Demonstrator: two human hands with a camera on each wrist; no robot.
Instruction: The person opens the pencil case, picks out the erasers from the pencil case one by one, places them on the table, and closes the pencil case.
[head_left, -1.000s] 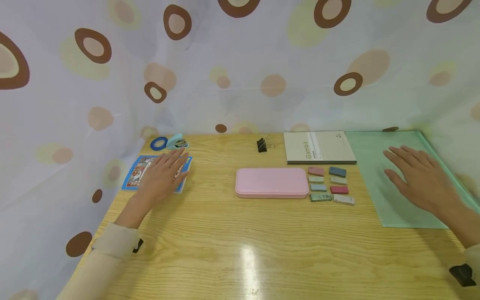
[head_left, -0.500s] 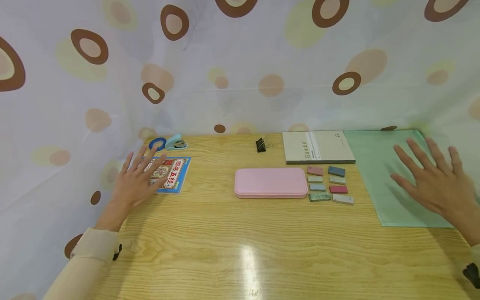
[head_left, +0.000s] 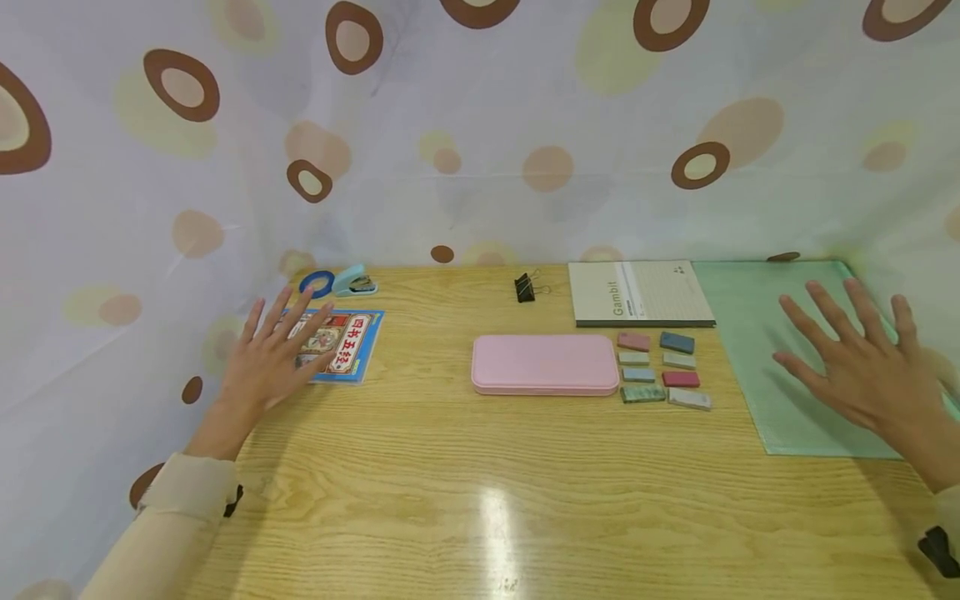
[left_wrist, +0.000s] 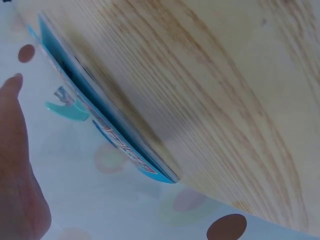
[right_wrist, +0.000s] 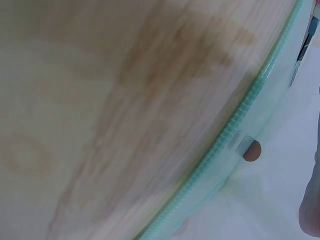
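My left hand (head_left: 258, 367) hovers with spread fingers over the left part of a blue booklet (head_left: 360, 346), hiding some of its cover. In the left wrist view the booklet (left_wrist: 107, 120) lies beyond the thumb, apart from it. On the right, my right hand (head_left: 873, 375) is held above a translucent green zip folder (head_left: 750, 358), its fingers spread too. Only an edge of that hand shows in the right wrist view, beside the folder (right_wrist: 250, 102). Neither hand holds anything.
Mid-table lies a closed pink case (head_left: 545, 365), with several small coloured erasers (head_left: 681, 379) at its right. Behind them are a Gambit notebook (head_left: 641, 293) and a black binder clip (head_left: 524, 288). A stapler (head_left: 354, 282) and blue tape ring (head_left: 318, 284) lie back left.
My left hand has moved left and uncovered more of the booklet, its fingers spreading. The right hand has spread its fingers and shifted slightly right. The objects on the table stay put.
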